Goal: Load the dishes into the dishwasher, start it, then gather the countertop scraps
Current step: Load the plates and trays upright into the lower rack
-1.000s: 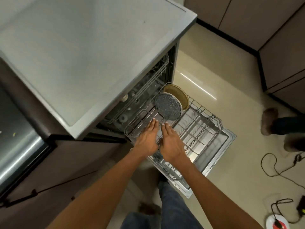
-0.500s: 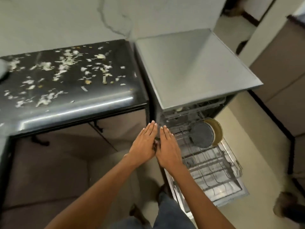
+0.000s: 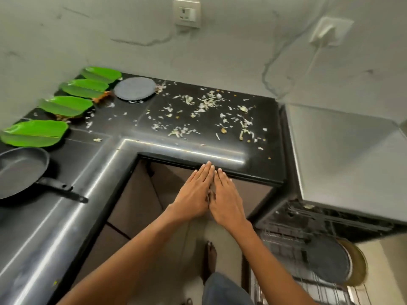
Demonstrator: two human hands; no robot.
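A: Where are we? Dishwasher (image 3: 343, 164) sits to the right of our hands, door down, lower rack (image 3: 308, 289) pulled out. Two dishes in it: grey plate (image 3: 328, 263) upright, tan plate (image 3: 359, 267) just behind. So loading is partly done; not started, judging by the open door.

B: What's left?

A: On the countertop (image 3: 154, 150), far left of the hands: frying pan (image 3: 19, 172) and four green leaf plates (image 3: 35, 133). One grey round plate (image 3: 134, 88) up ahead-left by the wall. Scraps (image 3: 204, 106) spread straight ahead of the fingertips, ungathered.

B: Hands?

A: Left hand (image 3: 193, 192) and right hand (image 3: 226, 197) are both flat, fingers straight, side by side and empty. They're hovering in front of the counter edge, fingertips near its lip; we can't tell if they touch it.

B: Room?

A: Counter wraps in an L, ahead and to the left. Rack and door jut out low on the right, close to our leg: we'd call that the snag risk when turning. Open floor below the hands.
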